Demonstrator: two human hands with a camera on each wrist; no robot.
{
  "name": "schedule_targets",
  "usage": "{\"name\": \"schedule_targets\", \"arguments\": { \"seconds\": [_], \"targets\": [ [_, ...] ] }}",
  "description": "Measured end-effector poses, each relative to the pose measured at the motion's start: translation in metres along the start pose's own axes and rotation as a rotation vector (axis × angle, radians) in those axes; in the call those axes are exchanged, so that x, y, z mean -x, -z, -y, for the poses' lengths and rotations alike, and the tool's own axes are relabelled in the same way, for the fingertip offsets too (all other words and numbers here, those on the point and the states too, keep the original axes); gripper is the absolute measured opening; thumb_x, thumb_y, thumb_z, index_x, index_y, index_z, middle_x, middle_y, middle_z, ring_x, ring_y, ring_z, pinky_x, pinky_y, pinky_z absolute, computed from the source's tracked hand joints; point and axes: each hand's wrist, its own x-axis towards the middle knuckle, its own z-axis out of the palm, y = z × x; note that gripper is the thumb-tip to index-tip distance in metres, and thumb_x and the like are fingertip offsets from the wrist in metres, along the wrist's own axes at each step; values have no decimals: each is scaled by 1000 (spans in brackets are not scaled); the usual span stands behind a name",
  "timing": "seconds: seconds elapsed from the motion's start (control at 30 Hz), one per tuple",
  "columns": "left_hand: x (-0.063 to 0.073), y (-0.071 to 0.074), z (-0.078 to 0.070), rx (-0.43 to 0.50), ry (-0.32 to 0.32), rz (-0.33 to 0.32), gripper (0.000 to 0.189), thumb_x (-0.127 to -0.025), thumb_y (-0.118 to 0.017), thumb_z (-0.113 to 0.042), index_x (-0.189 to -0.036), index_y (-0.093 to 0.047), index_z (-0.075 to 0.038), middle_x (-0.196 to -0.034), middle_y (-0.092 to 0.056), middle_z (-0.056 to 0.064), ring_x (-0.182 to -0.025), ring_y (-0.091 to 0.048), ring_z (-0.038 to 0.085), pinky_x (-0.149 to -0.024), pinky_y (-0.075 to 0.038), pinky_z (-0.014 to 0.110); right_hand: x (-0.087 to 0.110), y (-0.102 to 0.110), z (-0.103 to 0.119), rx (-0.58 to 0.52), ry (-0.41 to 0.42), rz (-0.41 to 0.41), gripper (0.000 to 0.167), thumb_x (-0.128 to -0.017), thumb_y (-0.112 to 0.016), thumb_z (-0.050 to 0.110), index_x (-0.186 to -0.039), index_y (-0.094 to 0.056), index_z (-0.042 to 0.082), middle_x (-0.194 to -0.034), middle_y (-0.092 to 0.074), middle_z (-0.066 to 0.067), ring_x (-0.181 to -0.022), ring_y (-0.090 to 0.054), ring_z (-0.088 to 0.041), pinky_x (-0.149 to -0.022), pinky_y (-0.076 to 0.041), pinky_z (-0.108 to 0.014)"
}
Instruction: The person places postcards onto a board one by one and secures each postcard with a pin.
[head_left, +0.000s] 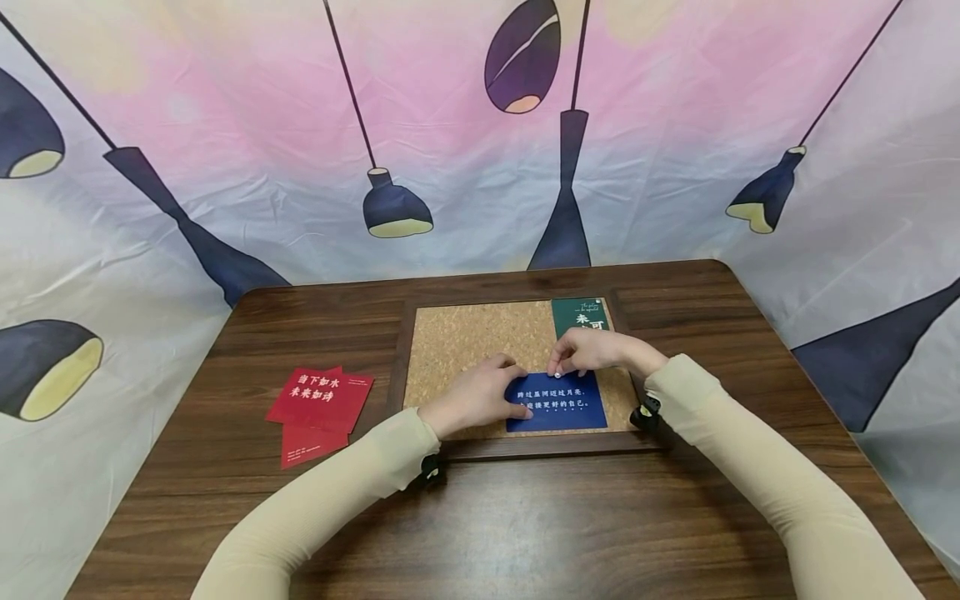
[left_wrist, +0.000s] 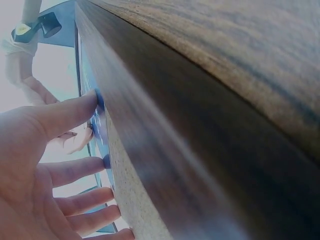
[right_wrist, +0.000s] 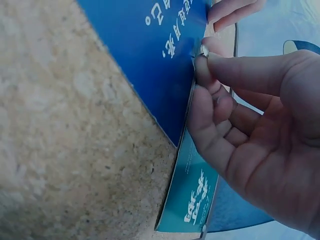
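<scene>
Hands: left hand (head_left: 483, 396) lay with its fingers spread and extended, thumb and index finger touching the left side of the blue card (head_left: 558, 414); right hand (head_left: 588, 350) pinched a small pale pin (head_left: 557, 375) between thumb and index finger at that card's top edge.
Blue card: it lay lettering up on the lower right part of the corkboard (head_left: 461, 333), just nearer the person than the green card (head_left: 567, 315).
Pin at the top edge: fingertips covered its point, so whether it had gone into the cork could not be told; the fastening looked under way rather than finished.
Green card: it was in place at the board's far right corner, with a white dot, probably a pin head (head_left: 597, 301), at its own far right corner; this one appeared done.
Red cards: at least two, an upper red card (head_left: 318, 398) partly covering a lower red card (head_left: 307, 447), lay on the table (head_left: 525, 533) left of the board; if they belonged to the same work, they remained to be put up.
Bare cork: the left part of the board carried no card.
In the way: the right hand hid the green card's lower part, so any overlap with the blue card was unclear.
Surroundings: a brown frame (head_left: 540, 447) edged the cork; behind the table hung a fabric backdrop (head_left: 465, 67) printed with lamps.
</scene>
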Motion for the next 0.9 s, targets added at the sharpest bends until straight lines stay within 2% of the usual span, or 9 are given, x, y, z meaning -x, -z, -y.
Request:
{"name": "schedule_targets", "arguments": {
  "seconds": [0.1, 0.33, 0.63, 0.9],
  "targets": [
    [0, 0, -1, 2, -2, -5, 67, -84, -79, -51, -138, -62, -14, -139, -55, 7, -121, -57, 24, -95, -51, 44, 0, -1, 0, -31, -6, -5, 16, -99, -59, 2, -105, -74, 1, -99, -70, -7, -89, -65, -16, -76, -57, -32],
    [1, 0, -1, 14, -12, -6, 66, -85, -78, -49, -138, -62, -13, -139, -55, 8, -121, -57, 24, -98, -49, 43, 2, -4, -2, -84, -32, -27, 16, -99, -59, -1, -107, -73, -1, -103, -71, -9, -93, -67, -18, -82, -58, -34],
    [1, 0, 1, 15, 2, 0, 67, -85, -78, -50, -139, -62, -14, -139, -55, 8, -121, -56, 24, -99, -49, 43, 0, -6, 0, -71, -42, -41, 15, -99, -60, 0, -105, -74, 1, -101, -71, -8, -90, -66, -17, -81, -57, -33],
    [1, 0, -1, 14, 4, 4, 66, -86, -78, -49, -139, -61, -15, -139, -55, 6, -121, -56, 23, -99, -49, 42, 5, -8, -4, -83, -8, -68, 17, -100, -57, 0, -108, -73, -1, -102, -71, -9, -90, -66, -16, -81, -57, -33]
  ]
}}
